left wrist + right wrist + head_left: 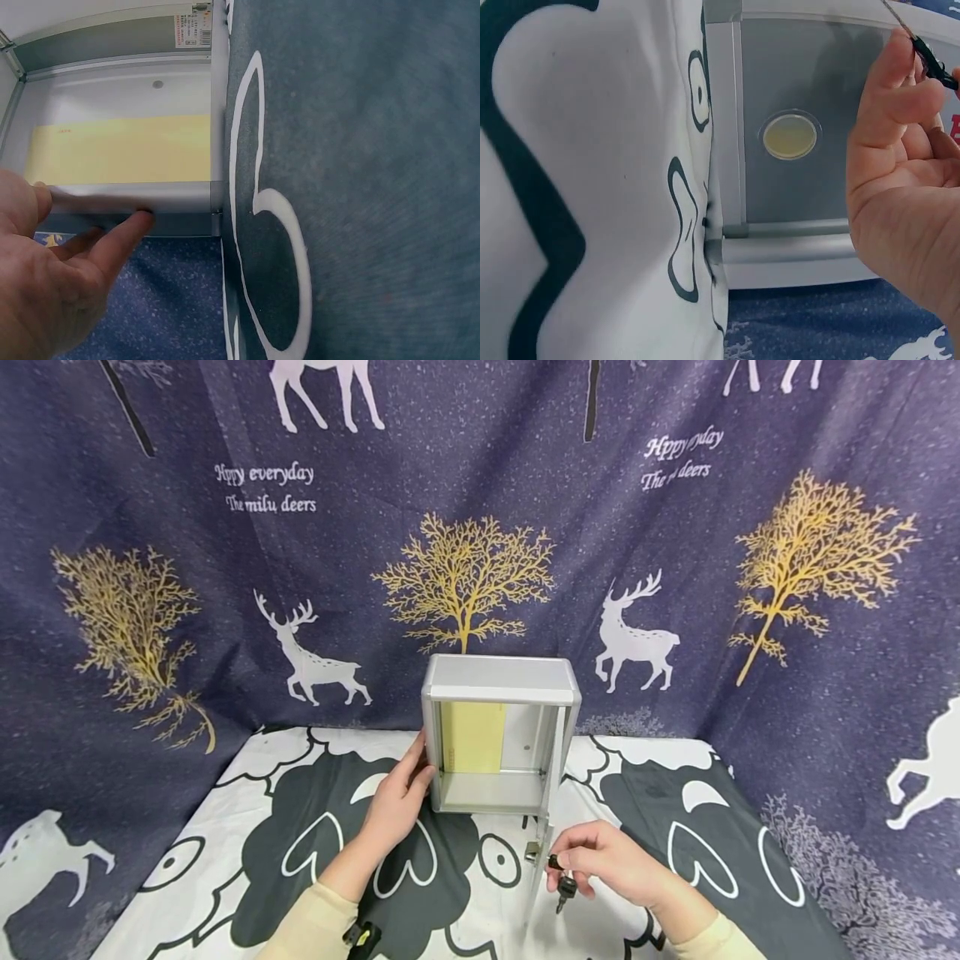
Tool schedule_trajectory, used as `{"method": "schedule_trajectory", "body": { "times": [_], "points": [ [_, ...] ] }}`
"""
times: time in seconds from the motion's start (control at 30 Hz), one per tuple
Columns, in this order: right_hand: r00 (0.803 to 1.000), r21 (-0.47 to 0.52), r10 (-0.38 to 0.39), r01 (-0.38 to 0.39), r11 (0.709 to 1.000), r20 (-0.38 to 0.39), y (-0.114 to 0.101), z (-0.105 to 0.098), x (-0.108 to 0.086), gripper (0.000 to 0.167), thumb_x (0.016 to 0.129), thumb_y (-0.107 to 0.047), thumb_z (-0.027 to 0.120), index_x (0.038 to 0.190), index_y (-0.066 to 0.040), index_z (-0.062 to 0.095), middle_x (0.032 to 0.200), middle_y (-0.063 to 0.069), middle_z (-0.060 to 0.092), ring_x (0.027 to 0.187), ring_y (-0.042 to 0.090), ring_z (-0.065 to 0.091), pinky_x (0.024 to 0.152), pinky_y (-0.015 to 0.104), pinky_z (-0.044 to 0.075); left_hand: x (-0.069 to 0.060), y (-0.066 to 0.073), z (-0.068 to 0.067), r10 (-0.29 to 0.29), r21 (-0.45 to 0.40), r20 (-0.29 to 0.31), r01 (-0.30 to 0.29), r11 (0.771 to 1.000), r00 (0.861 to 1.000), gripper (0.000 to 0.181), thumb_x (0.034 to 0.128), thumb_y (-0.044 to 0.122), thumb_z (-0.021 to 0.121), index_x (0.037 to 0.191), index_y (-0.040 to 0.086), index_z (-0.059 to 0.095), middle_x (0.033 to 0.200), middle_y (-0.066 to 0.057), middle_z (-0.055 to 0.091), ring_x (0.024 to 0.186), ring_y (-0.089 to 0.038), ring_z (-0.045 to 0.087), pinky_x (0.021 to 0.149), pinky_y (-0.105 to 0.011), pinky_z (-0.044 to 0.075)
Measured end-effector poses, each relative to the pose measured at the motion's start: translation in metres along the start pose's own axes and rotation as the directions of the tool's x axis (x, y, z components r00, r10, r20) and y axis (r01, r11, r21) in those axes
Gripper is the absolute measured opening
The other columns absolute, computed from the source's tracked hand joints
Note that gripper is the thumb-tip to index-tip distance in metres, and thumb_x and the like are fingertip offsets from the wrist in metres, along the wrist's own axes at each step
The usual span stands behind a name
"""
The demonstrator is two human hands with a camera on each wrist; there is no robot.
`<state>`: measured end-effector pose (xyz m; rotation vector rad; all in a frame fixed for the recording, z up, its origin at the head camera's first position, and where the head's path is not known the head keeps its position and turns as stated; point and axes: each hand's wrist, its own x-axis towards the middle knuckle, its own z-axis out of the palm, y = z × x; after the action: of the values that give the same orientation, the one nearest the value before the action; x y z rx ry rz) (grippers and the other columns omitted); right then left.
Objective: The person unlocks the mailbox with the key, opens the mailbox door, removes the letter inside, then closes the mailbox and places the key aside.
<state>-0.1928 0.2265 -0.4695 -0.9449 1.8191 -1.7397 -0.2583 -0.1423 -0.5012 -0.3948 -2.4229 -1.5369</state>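
A grey metal key cabinet (pixel 498 677) stands upright, its door (pixel 553 785) swung out toward me on the right. Inside, a yellow sheet (pixel 472 735) leans against the back. My left hand (pixel 397 802) touches the cabinet's left side wall with extended fingers, the thumb near its front edge. At the door's free end, my right hand (pixel 600 860) pinches a black-headed key (pixel 555 862) by the lock (pixel 532 852); whether its blade is in the lock cannot be told. A second black-headed key (pixel 566 887) dangles below. In the right wrist view, the keys (pixel 930 64) are partly out of frame.
A round window (pixel 789 136) is set in the grey door panel. The table carries a black-and-white patterned cloth (pixel 495 902). Right behind the cabinet hangs a dark blue curtain (pixel 480 477) with deer and trees. A black strap (pixel 362 937) lies by the left sleeve.
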Motion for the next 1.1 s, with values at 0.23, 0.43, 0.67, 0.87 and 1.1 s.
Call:
{"method": "schedule_trajectory", "body": {
  "times": [0.23,0.43,0.67,0.87,1.1],
  "points": [
    [1.0,0.019,0.013,-0.013,1.0,0.015,0.001,-0.008,-0.006,0.022,0.107,0.004,0.053,0.098,0.014,0.07,0.093,0.01,0.083,0.073,0.004,0.067,0.06,0.019,0.055,-0.001,-0.001,0.001,0.0,-0.009,0.004,0.0,1.0,1.0,0.066,0.1176,0.033,0.06,0.178,0.031,0.033,0.16,-0.015,0.062,0.144,-0.034,0.063,0.107,-0.051,0.059],
    [1.0,0.023,0.005,-0.005,1.0,0.021,0.003,-0.015,-0.01,0.021,0.105,0.005,0.053,0.092,0.015,0.065,0.091,0.017,0.082,0.077,0.009,0.073,0.065,0.022,0.055,0.0,-0.001,0.001,-0.003,-0.012,0.006,0.003,1.0,1.0,0.066,0.1176,0.032,0.059,0.178,0.029,0.033,0.159,-0.015,0.062,0.142,-0.033,0.064,0.106,-0.049,0.06],
    [1.0,0.008,-0.022,0.021,1.0,0.019,0.005,-0.023,-0.014,0.018,0.102,0.006,0.054,0.092,0.016,0.065,0.087,0.026,0.08,0.072,0.008,0.07,0.065,0.023,0.056,-0.001,-0.002,0.002,-0.001,-0.024,0.002,0.001,1.0,1.0,0.065,0.118,0.027,0.06,0.178,0.029,0.033,0.158,-0.017,0.063,0.138,-0.034,0.067,0.101,-0.041,0.063],
    [0.998,0.049,-0.024,0.021,0.999,0.056,0.006,-0.029,-0.017,0.021,0.1,0.006,0.052,0.101,0.017,0.07,0.089,0.013,0.083,0.08,0.009,0.073,0.065,0.024,0.057,-0.002,-0.003,0.002,0.003,-0.02,0.001,-0.003,1.0,1.0,0.065,0.1179,0.026,0.06,0.178,0.027,0.034,0.158,-0.016,0.063,0.138,-0.034,0.067,0.1,-0.042,0.063],
    [0.998,0.005,-0.014,0.014,1.0,0.06,0.005,-0.037,-0.02,0.025,0.094,0.009,0.049,0.099,0.016,0.073,0.084,0.038,0.069,0.069,0.013,0.064,0.065,0.025,0.056,-0.001,0.0,0.001,-0.009,-0.036,0.014,0.009,0.999,1.0,0.065,0.1182,0.028,0.059,0.178,0.028,0.032,0.159,-0.018,0.061,0.14,-0.034,0.066,0.102,-0.044,0.062]
  ]
}}
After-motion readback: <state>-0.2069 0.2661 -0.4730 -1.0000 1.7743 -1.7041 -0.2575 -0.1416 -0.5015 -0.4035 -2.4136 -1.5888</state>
